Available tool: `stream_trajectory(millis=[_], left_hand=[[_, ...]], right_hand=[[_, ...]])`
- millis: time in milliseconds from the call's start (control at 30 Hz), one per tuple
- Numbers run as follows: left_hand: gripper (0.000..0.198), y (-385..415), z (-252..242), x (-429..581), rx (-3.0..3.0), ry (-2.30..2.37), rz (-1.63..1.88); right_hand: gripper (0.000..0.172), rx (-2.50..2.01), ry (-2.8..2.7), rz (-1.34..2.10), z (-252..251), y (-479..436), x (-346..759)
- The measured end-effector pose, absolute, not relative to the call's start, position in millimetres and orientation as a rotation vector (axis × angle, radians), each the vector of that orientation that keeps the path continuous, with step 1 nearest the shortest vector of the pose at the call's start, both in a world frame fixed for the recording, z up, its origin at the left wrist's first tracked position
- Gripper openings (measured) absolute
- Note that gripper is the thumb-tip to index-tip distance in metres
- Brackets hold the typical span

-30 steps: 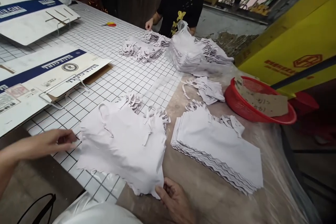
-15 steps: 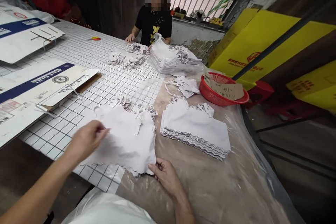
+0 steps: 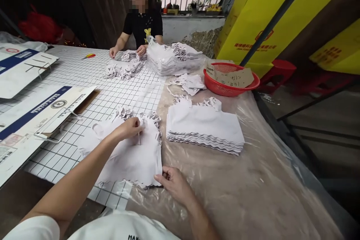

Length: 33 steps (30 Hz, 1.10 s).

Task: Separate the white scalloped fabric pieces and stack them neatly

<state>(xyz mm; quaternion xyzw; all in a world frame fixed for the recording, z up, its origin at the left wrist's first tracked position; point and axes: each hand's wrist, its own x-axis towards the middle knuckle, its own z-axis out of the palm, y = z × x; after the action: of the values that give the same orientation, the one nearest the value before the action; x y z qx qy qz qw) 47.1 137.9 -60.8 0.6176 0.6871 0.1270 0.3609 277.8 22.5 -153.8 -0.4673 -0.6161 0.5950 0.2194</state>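
Observation:
A pile of flat white cloth bags point(image 3: 132, 165) lies in front of me, with wavy lower edges and bunched strap handles along the top. My left hand point(image 3: 129, 128) reaches over the pile, fingers pinched closed on a handle of the top bag near its upper right. The fingertips are partly hidden. At the lower right corner of the pile, my right hand point(image 3: 173, 180) grips the bag's edge between thumb and fingers. Just to the right sits a neat stack of white bags point(image 3: 204, 123), its handles bunched at the back.
A red plastic basket point(image 3: 230, 89) with cardboard in it stands at the back right. Cardboard pieces with wire handles point(image 3: 45, 108) lie at left. Across the table, a person point(image 3: 140, 26) handles bundled white bags point(image 3: 123, 68) beside a plastic-wrapped stack point(image 3: 171, 60). Yellow boxes point(image 3: 270, 18) stand beyond.
My left hand has moved forward and right, from the bag's left side to its handle. My right hand stays at the corner. Opposite, the person's hand now touches the bundled bags. The view has shifted.

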Motion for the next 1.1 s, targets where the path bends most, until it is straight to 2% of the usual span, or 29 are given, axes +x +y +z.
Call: stream_trajectory(millis=[100, 300, 567, 733, 900, 967, 1100], left_hand=[[0.03, 140, -59, 39, 1.287, 1.504, 0.539], [0.034, 163, -56, 33, 1.016, 1.399, 0.724], [0.011, 202, -47, 29, 0.859, 1.277, 0.764], [0.029, 205, -45, 29, 1.158, 1.378, 0.549], [0.048, 203, -40, 34, 1.924, 1.926, -0.064], [0.048, 205, -42, 36, 2.057, 2.055, -0.192], [0.043, 214, -49, 39, 2.049, 2.066, -0.191]], right_hand=[[0.028, -1.291, -1.713, 1.665, -150, 23, 278], [0.028, -1.315, -1.718, 1.67, -142, 24, 278], [0.027, -1.294, -1.696, 1.687, -146, 24, 280], [0.028, -1.319, -1.698, 1.673, -146, 25, 281], [0.026, -1.325, -1.691, 1.695, -143, 25, 280], [0.025, -1.331, -1.68, 1.702, -142, 25, 280], [0.024, -1.332, -1.686, 1.701, -139, 26, 280]])
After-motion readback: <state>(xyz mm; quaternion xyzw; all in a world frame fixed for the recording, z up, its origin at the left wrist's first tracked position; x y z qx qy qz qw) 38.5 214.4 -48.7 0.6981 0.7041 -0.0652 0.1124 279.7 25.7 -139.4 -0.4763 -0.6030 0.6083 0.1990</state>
